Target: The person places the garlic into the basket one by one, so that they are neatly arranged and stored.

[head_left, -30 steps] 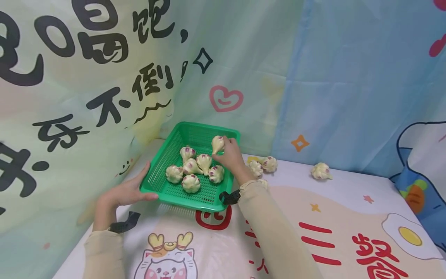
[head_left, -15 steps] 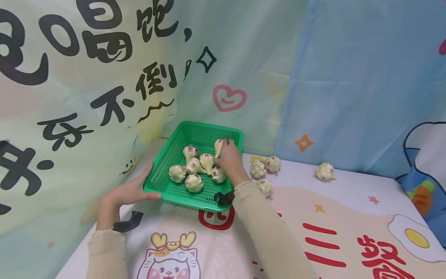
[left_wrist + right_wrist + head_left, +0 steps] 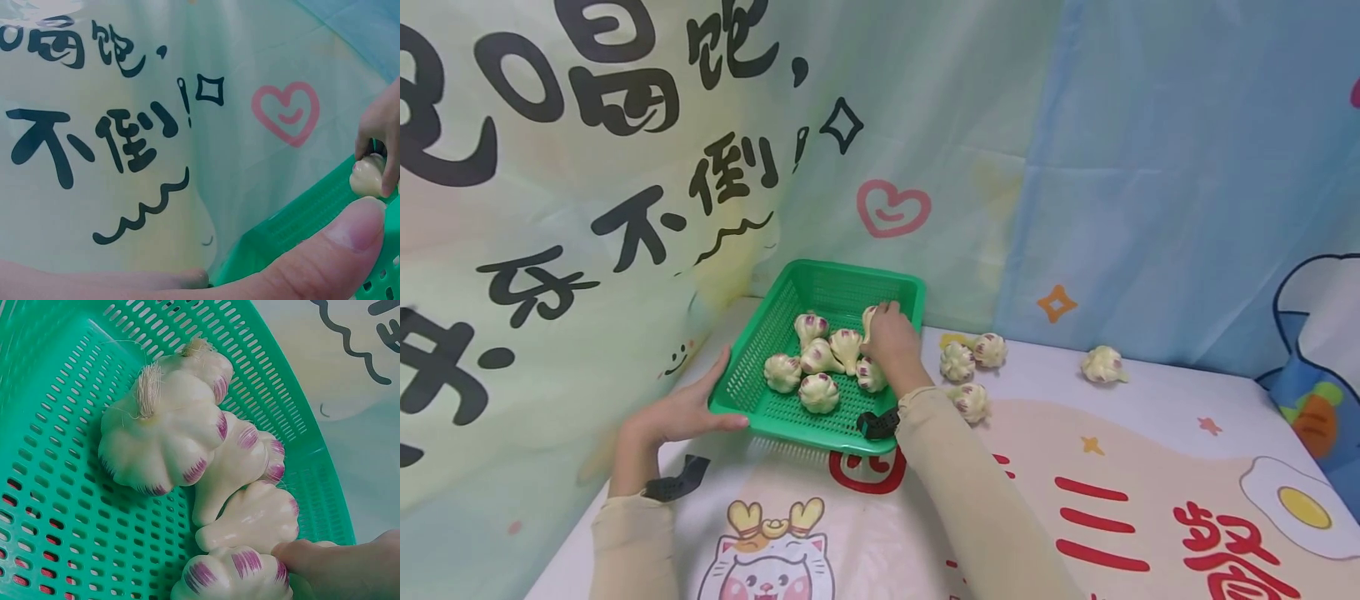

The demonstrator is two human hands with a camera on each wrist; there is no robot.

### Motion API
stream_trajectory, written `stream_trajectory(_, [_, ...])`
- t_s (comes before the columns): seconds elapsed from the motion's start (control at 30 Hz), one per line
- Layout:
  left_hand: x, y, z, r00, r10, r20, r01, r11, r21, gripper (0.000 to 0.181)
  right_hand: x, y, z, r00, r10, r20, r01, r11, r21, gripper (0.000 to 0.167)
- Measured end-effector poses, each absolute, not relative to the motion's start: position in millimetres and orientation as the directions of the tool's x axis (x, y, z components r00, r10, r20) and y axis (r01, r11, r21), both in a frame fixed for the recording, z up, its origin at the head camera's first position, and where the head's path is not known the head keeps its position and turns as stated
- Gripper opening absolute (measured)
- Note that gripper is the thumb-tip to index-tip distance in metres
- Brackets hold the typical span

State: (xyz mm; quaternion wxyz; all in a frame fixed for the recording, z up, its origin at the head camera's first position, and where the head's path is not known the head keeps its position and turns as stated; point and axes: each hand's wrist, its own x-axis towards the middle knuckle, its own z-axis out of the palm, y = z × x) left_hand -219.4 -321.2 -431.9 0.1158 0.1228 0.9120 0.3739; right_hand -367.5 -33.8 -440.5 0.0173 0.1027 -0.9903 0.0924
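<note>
A green plastic basket (image 3: 797,427) with slotted walls stands on the table, holding several garlic bulbs (image 3: 818,392) with purple streaks. My left hand (image 3: 681,410) holds the basket at its near left corner, thumb along the front and fingers along the left side. Inside the basket, toward its far right, my right hand (image 3: 893,342) grips another garlic bulb (image 3: 367,176), mostly covered by the fingers in the head view. In the right wrist view several bulbs (image 3: 165,434) lie close together, and part of my right hand (image 3: 350,565) shows at the lower right.
To the right of the basket, three garlic bulbs (image 3: 957,362) lie near each other on the printed tablecloth (image 3: 1030,450). A further single bulb (image 3: 1103,365) lies farther right, near the back. A printed curtain (image 3: 955,167) hangs behind and at the left.
My right hand has lowered its garlic bulb deeper into the basket, toward the other bulbs. The left hand stays at the basket's corner. The head view has shifted slightly.
</note>
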Motion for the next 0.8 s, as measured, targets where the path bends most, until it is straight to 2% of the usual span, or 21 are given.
stream_trajectory(0.4, [-218.1, -324.9, -430.6, -0.943, 0.309, -0.121, 0.128, 0.677, 0.725, 0.116, -368.8, -41.7, -440.7, -0.982, -0.168, 0.083, -0.181, 0.963, -0.201, 0.084])
stream_trajectory(0.57, [-218.6, -323.5, -429.8, -0.941, 0.316, -0.125, 0.130, 0.674, 0.727, 0.116, -367.7, -42.6, -441.4, -0.983, -0.174, 0.057, -0.182, 0.967, -0.180, 0.078])
stream_trajectory(0.8, [-219.0, -321.5, -431.0, -0.941, 0.313, -0.126, 0.125, 0.671, 0.730, 0.116, -367.2, -44.2, -440.9, -0.988, -0.155, 0.013, -0.155, 0.973, -0.170, 0.080])
